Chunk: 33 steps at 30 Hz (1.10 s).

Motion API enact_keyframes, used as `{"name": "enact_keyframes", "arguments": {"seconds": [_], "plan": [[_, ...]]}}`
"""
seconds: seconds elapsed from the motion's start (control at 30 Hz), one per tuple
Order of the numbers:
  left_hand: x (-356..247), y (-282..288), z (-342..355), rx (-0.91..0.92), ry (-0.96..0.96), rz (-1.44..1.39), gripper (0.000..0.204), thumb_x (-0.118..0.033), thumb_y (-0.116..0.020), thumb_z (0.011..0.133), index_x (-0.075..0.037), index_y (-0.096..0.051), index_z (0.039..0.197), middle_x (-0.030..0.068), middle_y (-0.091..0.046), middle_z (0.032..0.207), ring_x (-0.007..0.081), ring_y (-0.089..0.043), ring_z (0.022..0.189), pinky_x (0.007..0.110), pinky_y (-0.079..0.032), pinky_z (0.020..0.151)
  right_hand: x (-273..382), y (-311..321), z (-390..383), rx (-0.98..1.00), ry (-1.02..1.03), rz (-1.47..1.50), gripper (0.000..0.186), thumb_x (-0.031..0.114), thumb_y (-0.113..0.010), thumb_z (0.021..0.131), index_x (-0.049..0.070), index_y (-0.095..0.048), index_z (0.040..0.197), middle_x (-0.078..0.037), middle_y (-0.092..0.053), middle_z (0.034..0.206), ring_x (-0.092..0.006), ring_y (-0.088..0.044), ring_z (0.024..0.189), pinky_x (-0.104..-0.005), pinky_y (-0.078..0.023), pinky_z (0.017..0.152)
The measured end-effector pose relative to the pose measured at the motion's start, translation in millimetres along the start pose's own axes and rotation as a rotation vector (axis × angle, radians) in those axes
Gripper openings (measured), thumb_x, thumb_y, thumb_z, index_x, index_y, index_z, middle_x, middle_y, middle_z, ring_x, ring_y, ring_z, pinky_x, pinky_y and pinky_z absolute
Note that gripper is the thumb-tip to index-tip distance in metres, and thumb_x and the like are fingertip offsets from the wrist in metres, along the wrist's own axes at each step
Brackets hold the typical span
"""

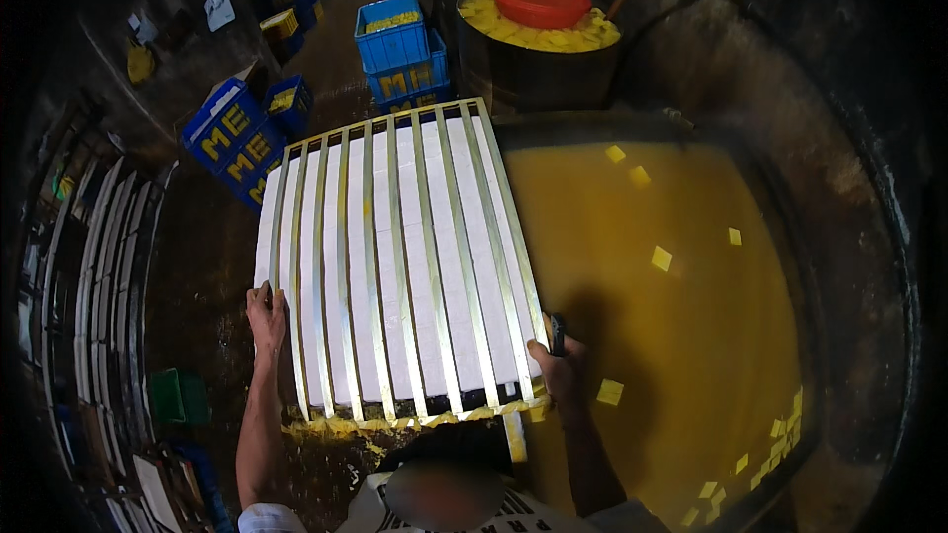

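**Slatted tray held at both near corners, beside the vat**

Grip: left hand (267, 321) is closed over the left rail of the wide slatted metal frame tray (395, 257), near its near-left corner; right hand (556, 367) is curled around the right rail at the near-right corner. Both hands have hold of the tray and nothing else.

Position: the tray is tilted, far edge toward the blue plastic crates (395, 44), its right side overhanging the rim of the large round vat of yellow liquid (671, 336). White rectangular blocks (425, 276) fill it in rows under the slats.

Handling (judgement): frame looks stiff; loaded, probably heavy and wet, so rails may be slippery. The blocks look soft and breakable. Side rails seem the only sound places to take hold.

Far: dark drum (538, 64) of yellow pieces with a red plastic basin (539, 2).
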<state>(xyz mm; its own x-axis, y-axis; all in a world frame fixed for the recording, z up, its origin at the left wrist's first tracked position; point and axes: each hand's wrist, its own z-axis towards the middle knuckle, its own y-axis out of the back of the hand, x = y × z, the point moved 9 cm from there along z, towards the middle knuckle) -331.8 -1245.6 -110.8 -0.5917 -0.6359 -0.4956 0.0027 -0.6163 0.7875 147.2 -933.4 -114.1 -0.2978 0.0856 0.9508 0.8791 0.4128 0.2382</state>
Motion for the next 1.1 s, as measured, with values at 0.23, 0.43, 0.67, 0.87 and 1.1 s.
{"name": "enact_keyframes", "arguments": {"seconds": [0.23, 0.43, 0.67, 0.87, 1.1], "plan": [[2, 11, -8, 0.033, 0.084, -0.060, 0.047, -0.022, -0.065, 0.091, 0.009, -0.058, 0.125, 0.0199, -0.055, 0.104, 0.0331, -0.057, 0.096, 0.041, -0.047, 0.085, 0, -6, -4, 0.044, -0.002, -0.069, 0.022, 0.019, -0.069, 0.078, 0.000, -0.068, 0.088, 0.001, -0.057, 0.066, -0.0088, -0.052, 0.061, -0.0293, -0.043, 0.057], [-42, 81, -109, -0.150, 0.029, 0.048, 0.048, -0.024, -0.066, 0.092, 0.006, -0.053, 0.127, 0.0209, -0.054, 0.112, 0.0364, -0.054, 0.104, 0.044, -0.043, 0.095, 4, 2, -5, -0.005, -0.050, 0.010, 0.018, 0.020, -0.073, 0.079, 0.004, -0.065, 0.080, 0.002, -0.056, 0.068, -0.0096, -0.051, 0.062, -0.0314, -0.043, 0.058], [53, 59, -255, -0.142, 0.820, -0.584, 0.023, -0.022, -0.064, 0.096, -0.005, -0.057, 0.110, 0.0003, -0.055, 0.094, 0.0099, -0.049, 0.079, 0.025, -0.045, 0.069, -27, -1, 1, 0.016, -0.182, -0.052, 0.022, 0.014, -0.072, 0.081, -0.002, -0.069, 0.094, 0.003, -0.058, 0.070, -0.0083, -0.053, 0.064, -0.0299, -0.042, 0.058], [30, 44, -245, -0.095, 1.014, -0.977, 0.018, -0.023, -0.057, 0.099, -0.007, -0.058, 0.107, 0.0028, -0.065, 0.086, 0.0106, -0.060, 0.071, 0.027, -0.052, 0.057, -3, -4, -2, -0.068, 0.092, -0.043, 0.024, 0.009, -0.072, 0.081, 0.000, -0.056, 0.065, 0.006, -0.048, 0.063, -0.0078, -0.041, 0.059, -0.0284, -0.034, 0.055], [22, 56, -244, -0.090, 1.021, -0.962, 0.018, -0.022, -0.058, 0.099, -0.005, -0.059, 0.103, 0.0031, -0.065, 0.084, 0.0107, -0.061, 0.074, 0.027, -0.052, 0.060, 4, -8, -8, -0.043, 0.063, -0.236, 0.020, 0.013, -0.071, 0.086, -0.005, -0.071, 0.092, 0.001, -0.055, 0.070, -0.0094, -0.045, 0.063, -0.0290, -0.039, 0.058]]}}
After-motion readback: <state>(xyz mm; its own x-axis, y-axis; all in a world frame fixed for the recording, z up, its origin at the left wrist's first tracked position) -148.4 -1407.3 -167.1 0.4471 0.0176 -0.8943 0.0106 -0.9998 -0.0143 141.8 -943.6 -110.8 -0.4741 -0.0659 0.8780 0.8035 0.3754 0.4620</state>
